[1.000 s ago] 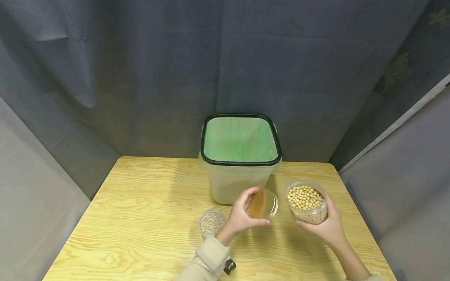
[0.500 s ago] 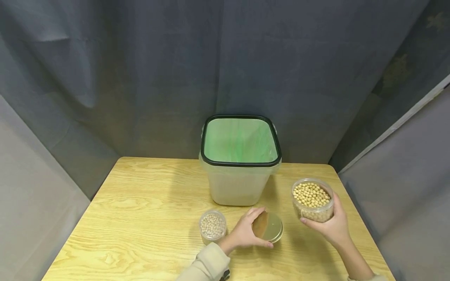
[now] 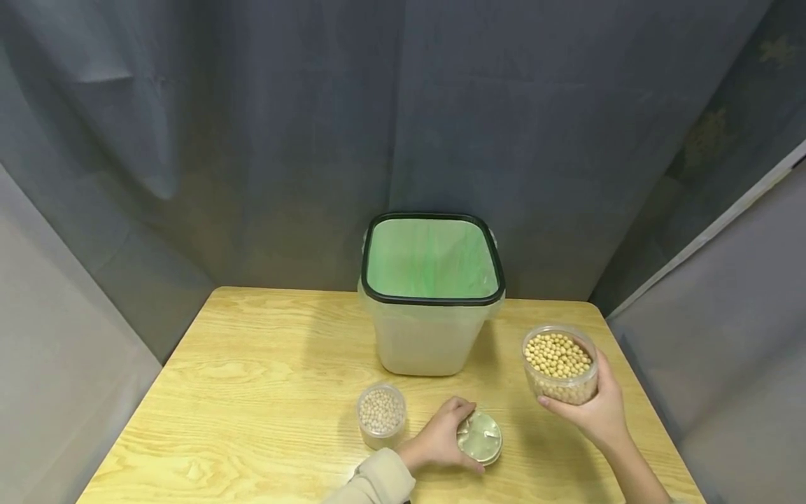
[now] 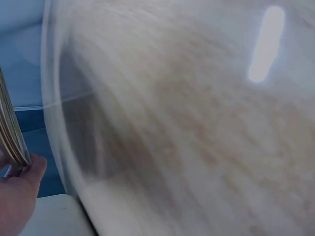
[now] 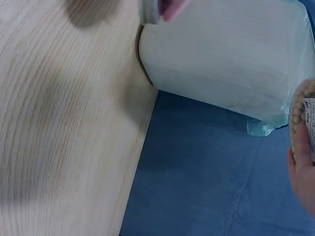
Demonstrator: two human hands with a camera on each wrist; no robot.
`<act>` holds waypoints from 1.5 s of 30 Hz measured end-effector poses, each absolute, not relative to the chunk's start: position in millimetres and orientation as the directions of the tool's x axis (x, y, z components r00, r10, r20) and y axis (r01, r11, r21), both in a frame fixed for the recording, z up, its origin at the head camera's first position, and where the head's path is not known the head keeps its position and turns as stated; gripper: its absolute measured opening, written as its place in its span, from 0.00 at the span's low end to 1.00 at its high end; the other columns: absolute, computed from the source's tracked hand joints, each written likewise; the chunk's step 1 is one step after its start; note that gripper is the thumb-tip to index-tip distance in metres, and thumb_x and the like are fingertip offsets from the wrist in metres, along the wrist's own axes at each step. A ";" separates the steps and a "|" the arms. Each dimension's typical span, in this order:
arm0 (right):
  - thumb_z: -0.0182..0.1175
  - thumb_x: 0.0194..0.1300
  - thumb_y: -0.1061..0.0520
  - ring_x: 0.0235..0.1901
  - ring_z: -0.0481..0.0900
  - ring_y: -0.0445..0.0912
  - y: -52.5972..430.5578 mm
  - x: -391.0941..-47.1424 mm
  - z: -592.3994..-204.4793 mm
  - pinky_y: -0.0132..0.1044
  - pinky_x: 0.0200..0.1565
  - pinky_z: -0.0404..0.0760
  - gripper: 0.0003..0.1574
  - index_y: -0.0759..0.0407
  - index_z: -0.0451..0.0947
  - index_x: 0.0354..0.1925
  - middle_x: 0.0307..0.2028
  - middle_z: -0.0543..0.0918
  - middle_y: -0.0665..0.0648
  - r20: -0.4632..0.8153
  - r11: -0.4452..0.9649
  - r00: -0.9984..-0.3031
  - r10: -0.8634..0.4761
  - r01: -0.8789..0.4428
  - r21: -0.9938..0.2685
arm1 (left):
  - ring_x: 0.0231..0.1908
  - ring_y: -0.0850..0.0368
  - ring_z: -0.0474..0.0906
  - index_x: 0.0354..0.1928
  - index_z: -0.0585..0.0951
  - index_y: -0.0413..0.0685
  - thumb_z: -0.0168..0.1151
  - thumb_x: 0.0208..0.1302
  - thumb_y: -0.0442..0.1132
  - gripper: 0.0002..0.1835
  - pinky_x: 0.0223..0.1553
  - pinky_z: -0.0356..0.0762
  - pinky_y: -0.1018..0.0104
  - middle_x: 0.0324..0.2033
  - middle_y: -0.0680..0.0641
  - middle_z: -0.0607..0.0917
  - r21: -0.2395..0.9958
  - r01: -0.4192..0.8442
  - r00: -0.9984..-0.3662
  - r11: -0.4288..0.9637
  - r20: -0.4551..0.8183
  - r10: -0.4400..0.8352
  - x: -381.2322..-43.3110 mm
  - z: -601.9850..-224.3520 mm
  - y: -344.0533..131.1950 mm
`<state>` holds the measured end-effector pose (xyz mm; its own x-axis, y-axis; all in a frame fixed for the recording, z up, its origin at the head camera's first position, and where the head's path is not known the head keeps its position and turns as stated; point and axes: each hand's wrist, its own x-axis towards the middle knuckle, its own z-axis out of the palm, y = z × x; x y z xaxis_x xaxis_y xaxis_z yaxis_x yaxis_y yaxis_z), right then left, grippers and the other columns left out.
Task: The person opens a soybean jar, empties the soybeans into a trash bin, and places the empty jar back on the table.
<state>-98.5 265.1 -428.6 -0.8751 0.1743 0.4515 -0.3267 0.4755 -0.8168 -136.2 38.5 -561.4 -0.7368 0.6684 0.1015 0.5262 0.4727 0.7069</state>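
Observation:
My left hand grips a round gold-coloured lid by its edge, thumb on one side and fingers on the other, low over the front of the table. In the left wrist view the lid shows a layered, ridged rim between the fingers. A clear round jar of yellow soybeans, uncovered and slightly tilted, is held above the table's right side by my right hand. The right wrist view shows a printed white label on it. Another clear jar, with paler beans, stands by my left wrist.
A pale square bin with a black rim and a green bag lining stands at the table's back middle. Grey curtains hang behind and beside the wooden table. A blurred transparent surface fills most of the left wrist view.
My left hand has come down towards the table's front with the lid, whose shiny face now tips upward. The right hand moved slightly right with the soybean jar, then stayed nearly still.

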 end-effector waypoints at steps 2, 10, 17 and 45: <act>0.73 0.21 0.76 0.50 0.65 0.33 265.2 -98.6 -428.9 0.20 0.46 0.64 0.67 0.63 0.59 0.64 0.52 0.67 0.38 0.452 0.477 -0.875 0.175 -0.326 -0.816 | 0.53 0.60 0.65 0.61 0.65 0.37 0.78 0.32 0.52 0.52 0.55 0.65 0.70 0.52 0.51 0.67 0.717 0.512 -0.737 0.472 0.085 0.670 -135.9 -562.9 38.6; 0.73 0.21 0.77 0.49 0.65 0.33 265.9 -98.5 -429.3 0.20 0.46 0.63 0.67 0.63 0.58 0.64 0.52 0.67 0.37 0.462 0.484 -0.871 0.168 -0.336 -0.808 | 0.53 0.60 0.64 0.63 0.64 0.43 0.78 0.33 0.50 0.51 0.54 0.66 0.68 0.53 0.53 0.66 0.741 0.438 -0.755 0.509 -0.005 0.656 -135.6 -573.0 40.9; 0.73 0.21 0.77 0.49 0.66 0.33 267.5 -98.4 -431.0 0.19 0.46 0.63 0.67 0.64 0.58 0.64 0.51 0.67 0.37 0.474 0.490 -0.866 0.157 -0.348 -0.799 | 0.53 0.59 0.65 0.62 0.66 0.44 0.79 0.30 0.47 0.51 0.52 0.68 0.67 0.53 0.52 0.68 0.694 0.479 -0.759 0.537 0.020 0.651 -133.5 -585.7 43.1; 0.75 0.24 0.74 0.47 0.65 0.31 272.2 -97.8 -433.7 0.18 0.44 0.63 0.66 0.61 0.57 0.65 0.50 0.66 0.35 0.450 0.530 -0.878 0.163 -0.306 -0.791 | 0.46 0.58 0.71 0.61 0.65 0.40 0.69 0.49 0.36 0.37 0.42 0.74 0.70 0.49 0.49 0.73 0.833 0.487 -0.765 0.263 0.262 0.588 -144.9 -503.9 18.6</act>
<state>-97.8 272.2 -433.7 -0.8781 0.1632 0.4499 -0.3064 0.5303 -0.7905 -144.9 18.6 -503.9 -0.7652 0.5882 0.2618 0.4868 0.2625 0.8331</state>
